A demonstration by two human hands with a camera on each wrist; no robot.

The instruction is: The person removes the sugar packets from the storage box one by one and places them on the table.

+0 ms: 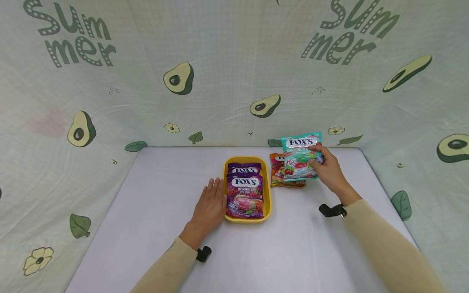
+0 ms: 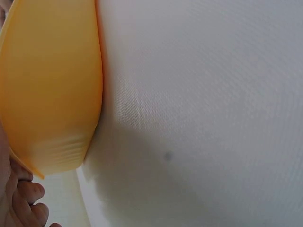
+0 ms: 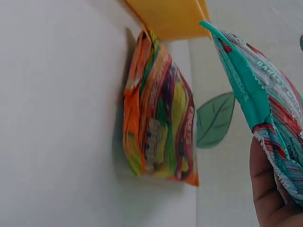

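Note:
My right hand (image 1: 331,171) grips a teal Fox's mint candy bag (image 1: 301,156) by its right edge and holds it up above the table. Partly behind it in the head view, an orange Fox's fruits candy bag (image 1: 277,171) lies on the table; the right wrist view shows the orange bag (image 3: 158,111) apart from the teal bag (image 3: 270,94). A yellow tray (image 1: 268,195) holds two purple Fox's bags, the front berries bag (image 1: 244,195) overlapping the rear bag (image 1: 244,167). Straight-fingered, my left hand (image 1: 208,206) rests against the tray's left side.
The white table (image 1: 165,195) spreads around the tray. A cloth with avocado prints (image 1: 220,73) hangs behind the table and along both sides. The yellow tray wall (image 2: 52,85) fills the left of the left wrist view.

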